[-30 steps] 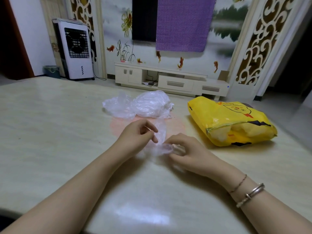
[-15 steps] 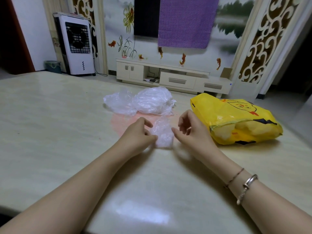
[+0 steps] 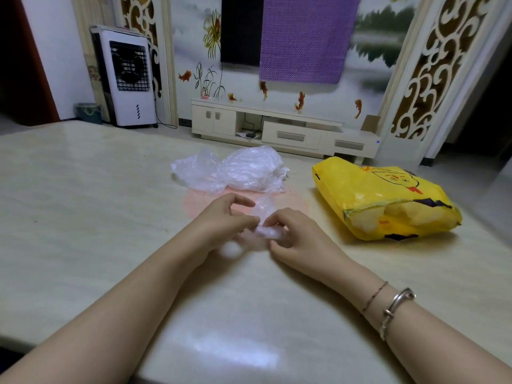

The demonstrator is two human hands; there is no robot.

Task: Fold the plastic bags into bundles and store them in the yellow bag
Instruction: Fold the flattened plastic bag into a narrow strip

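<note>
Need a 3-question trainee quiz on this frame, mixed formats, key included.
1. True or false: the yellow plastic bag lies on the person's left side.
2. Which hands grip the small clear plastic bag: A left hand only, B right hand only, C both?
3. Fill in: the pile of crumpled clear plastic bags lies ____ the hands, on the beige table.

Key: 1 false; 2 C; 3 beyond.

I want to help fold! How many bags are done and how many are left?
Some lumpy shapes show inside the yellow bag, perhaps finished bundles; I cannot count them. The left hand and right hand are pinching one small clear bag mid-fold. Two crumpled clear bags still wait behind it.
</note>
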